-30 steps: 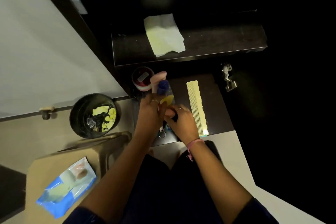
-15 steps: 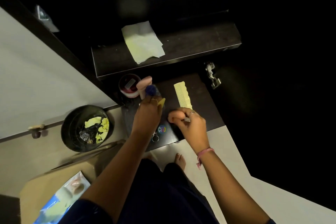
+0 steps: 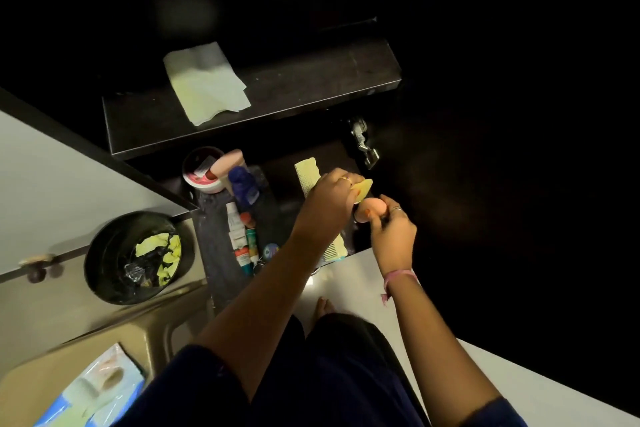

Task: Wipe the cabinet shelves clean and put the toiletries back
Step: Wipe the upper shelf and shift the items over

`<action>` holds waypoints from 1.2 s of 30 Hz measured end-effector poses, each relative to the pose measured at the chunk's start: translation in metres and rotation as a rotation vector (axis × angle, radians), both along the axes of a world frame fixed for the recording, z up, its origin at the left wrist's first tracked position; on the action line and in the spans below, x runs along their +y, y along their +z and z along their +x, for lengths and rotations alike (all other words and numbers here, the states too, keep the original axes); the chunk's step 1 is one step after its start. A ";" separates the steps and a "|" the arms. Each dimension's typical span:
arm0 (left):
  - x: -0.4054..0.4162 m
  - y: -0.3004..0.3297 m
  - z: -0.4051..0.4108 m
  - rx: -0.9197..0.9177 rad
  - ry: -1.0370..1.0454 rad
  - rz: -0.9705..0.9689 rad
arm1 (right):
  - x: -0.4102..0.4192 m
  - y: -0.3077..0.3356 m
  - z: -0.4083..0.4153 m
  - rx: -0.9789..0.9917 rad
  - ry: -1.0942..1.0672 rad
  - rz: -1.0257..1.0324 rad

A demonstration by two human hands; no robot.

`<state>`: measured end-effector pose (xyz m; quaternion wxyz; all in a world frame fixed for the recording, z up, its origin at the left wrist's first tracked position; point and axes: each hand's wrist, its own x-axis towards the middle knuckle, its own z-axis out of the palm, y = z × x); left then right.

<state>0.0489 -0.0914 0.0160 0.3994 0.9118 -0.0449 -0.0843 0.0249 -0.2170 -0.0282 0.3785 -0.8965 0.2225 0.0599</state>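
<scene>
A black bin [image 3: 138, 256] (yellow scraps inside) sits well left of the fingers, a blue-wrapped packet [image 3: 91, 392] lies on a tan stool [image 3: 152, 333] nearer, lower left.

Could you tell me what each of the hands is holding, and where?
Left hand grips a yellow wipe; right hand pinches a peach egg-shaped sponge at its near side.

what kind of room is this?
Probably a bathroom or dressing corner at an open dark cabinet: toiletry tubes and a comb on the lower shelf, a waste bin on the floor.
</scene>
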 end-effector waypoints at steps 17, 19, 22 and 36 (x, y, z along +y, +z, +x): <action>-0.012 -0.024 0.013 0.126 -0.042 0.070 | 0.001 0.008 -0.020 -0.079 0.323 0.075; -0.011 -0.027 0.011 0.190 0.032 -0.030 | 0.000 0.007 -0.019 -0.078 0.328 0.087; -0.011 -0.027 0.006 0.213 0.066 -0.059 | 0.000 0.001 -0.019 -0.051 0.324 0.077; 0.004 -0.028 -0.004 0.097 -0.029 0.021 | -0.005 0.014 -0.025 -0.114 0.247 0.017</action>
